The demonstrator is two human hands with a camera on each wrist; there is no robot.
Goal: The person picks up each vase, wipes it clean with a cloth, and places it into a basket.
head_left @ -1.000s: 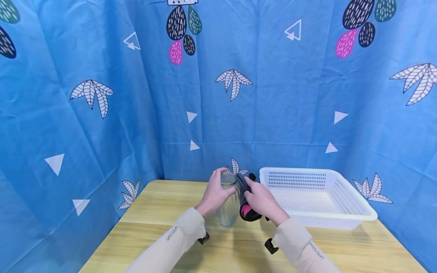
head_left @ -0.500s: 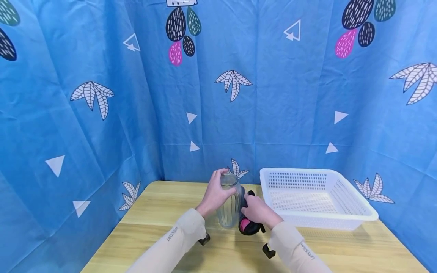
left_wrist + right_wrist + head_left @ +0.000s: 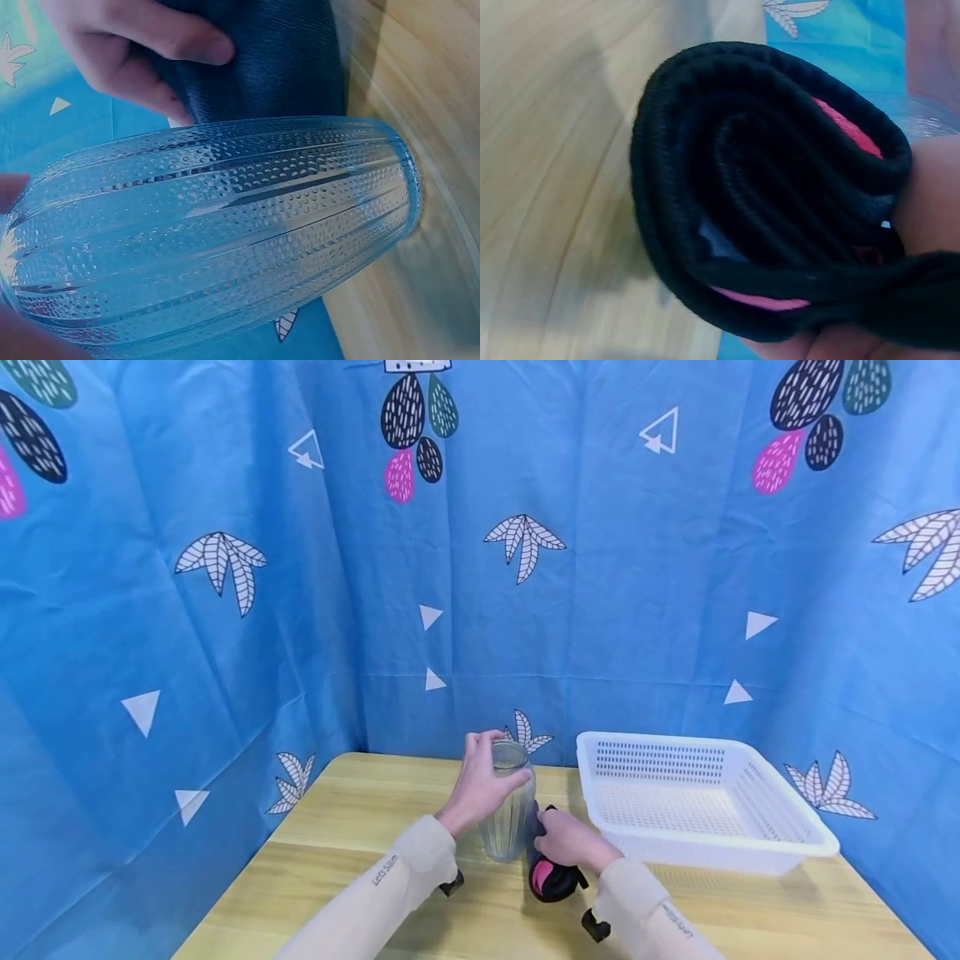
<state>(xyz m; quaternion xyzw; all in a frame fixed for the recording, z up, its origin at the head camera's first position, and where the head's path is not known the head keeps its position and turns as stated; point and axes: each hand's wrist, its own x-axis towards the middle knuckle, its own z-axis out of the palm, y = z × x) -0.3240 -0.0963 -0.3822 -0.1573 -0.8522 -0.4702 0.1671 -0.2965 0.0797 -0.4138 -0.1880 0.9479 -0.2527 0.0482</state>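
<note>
My left hand [image 3: 483,789] grips a clear glass vase [image 3: 504,831] near its top, fingers over the far side of the rim and thumb across the near side. The vase stands upright; dimpled, ribbed glass [image 3: 225,225] fills the left wrist view. Just right of it my right hand [image 3: 570,841] holds a rolled-up black band with pink lining [image 3: 553,881], low over the table. From its end, the band [image 3: 675,187] shows several coiled layers and a stitched edge. Its dark, leathery outer face [image 3: 277,67] lies right alongside the vase.
A white perforated plastic basket [image 3: 720,853] sits on the right of the wooden table [image 3: 337,860], close to the right hand. A blue patterned curtain [image 3: 510,635] hangs behind and on both sides. Small black pieces [image 3: 596,927] show at the wrists.
My right hand has lowered the rolled band from beside the vase's top toward the table. The left hand keeps its grip on the vase; the head view has shifted slightly.
</note>
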